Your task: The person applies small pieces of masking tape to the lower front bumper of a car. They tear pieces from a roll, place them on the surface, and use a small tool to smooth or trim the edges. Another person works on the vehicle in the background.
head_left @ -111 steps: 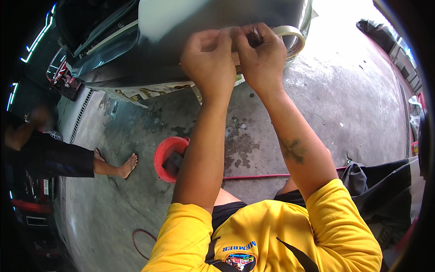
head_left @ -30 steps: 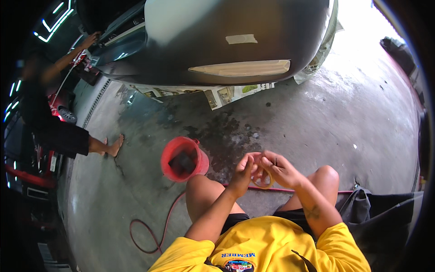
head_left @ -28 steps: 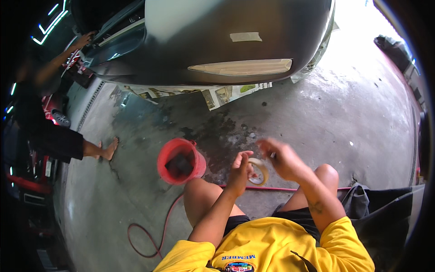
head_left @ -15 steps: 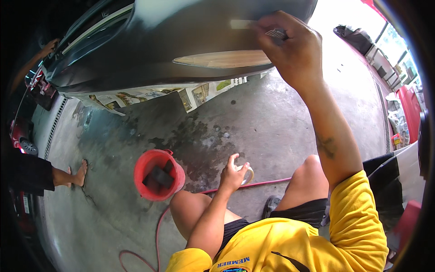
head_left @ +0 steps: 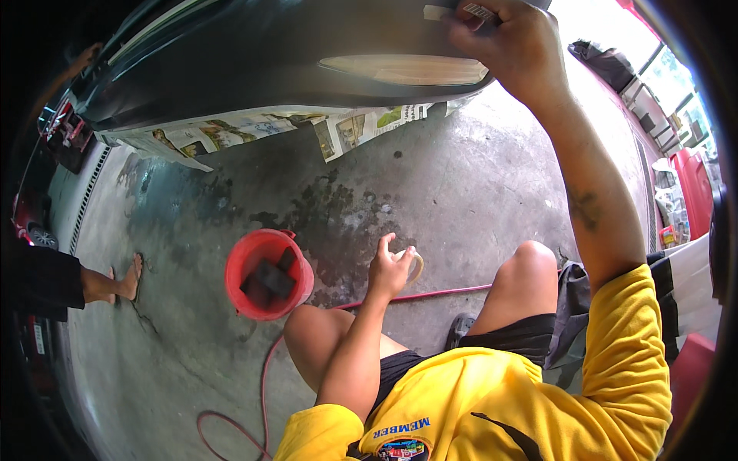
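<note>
My right hand (head_left: 516,48) is raised to the dark car body (head_left: 254,61), its fingers bent around a small dark piece with pale markings (head_left: 478,11); the fingers partly hide it. Beside those fingertips, a short pale strip of tape (head_left: 437,12) lies on the dark surface. Below them runs a long, tan, lens-shaped patch (head_left: 403,69) on the car. My left hand (head_left: 390,265) hovers over my lap with a roll of masking tape (head_left: 417,269) hooked in its curled fingers; index finger and thumb point upward.
A red bucket (head_left: 234,280) with dark blocks inside stands left of my knee. Newspaper (head_left: 361,132) hangs along the car's lower edge. A pink hose (head_left: 265,384) crosses the concrete floor. At the left, another person's bare foot (head_left: 132,276) shows; red furniture (head_left: 692,192) stands at right.
My right hand has moved up and to the right relative to the tape strip, with the small dark piece still in it. The left hand keeps the tape roll. The whole view has shifted slightly.
</note>
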A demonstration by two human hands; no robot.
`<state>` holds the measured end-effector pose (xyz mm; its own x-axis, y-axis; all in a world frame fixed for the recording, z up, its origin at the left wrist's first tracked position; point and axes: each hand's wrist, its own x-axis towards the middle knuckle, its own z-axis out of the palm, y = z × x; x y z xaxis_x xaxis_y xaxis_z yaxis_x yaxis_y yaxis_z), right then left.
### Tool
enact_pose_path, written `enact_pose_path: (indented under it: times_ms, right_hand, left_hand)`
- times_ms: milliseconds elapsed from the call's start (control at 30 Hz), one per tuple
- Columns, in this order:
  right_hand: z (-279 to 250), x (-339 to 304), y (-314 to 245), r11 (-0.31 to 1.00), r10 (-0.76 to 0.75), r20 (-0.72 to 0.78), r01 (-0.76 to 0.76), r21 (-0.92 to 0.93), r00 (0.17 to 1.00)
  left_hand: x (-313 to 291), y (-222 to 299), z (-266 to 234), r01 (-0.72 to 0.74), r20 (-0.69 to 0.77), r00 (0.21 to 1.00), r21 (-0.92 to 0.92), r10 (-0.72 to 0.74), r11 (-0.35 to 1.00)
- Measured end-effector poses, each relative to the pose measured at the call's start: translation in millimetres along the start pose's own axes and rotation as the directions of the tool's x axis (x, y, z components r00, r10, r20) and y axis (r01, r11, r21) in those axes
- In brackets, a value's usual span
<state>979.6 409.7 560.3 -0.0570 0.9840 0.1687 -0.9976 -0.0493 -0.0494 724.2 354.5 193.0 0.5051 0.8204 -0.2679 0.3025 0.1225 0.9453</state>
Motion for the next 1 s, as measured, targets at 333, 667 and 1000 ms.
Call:
enact_pose_path:
  times_ms: [333,667,1000]
  right_hand:
    - [-6.2,12.8,12.5,-0.127,0.194,0.568,-0.554,0.823,0.800]
    - [11.3,-4.4,63.4,-0.851,-0.510,0.616,-0.246,-0.464,0.600]
    - [2.1,-5.3,69.4,-0.771,-0.582,0.607,-0.130,-0.624,0.541]
  left_hand:
    - [5.9,-4.7,3.2,-0.014,-0.005,1.000,0.007,0.014,1.000]
    - [2.8,9.4,-3.7,0.052,-0.007,0.999,0.041,-0.052,0.998]
    - [2.2,8.2,-5.8,0.013,-0.017,1.000,0.021,-0.013,1.000]
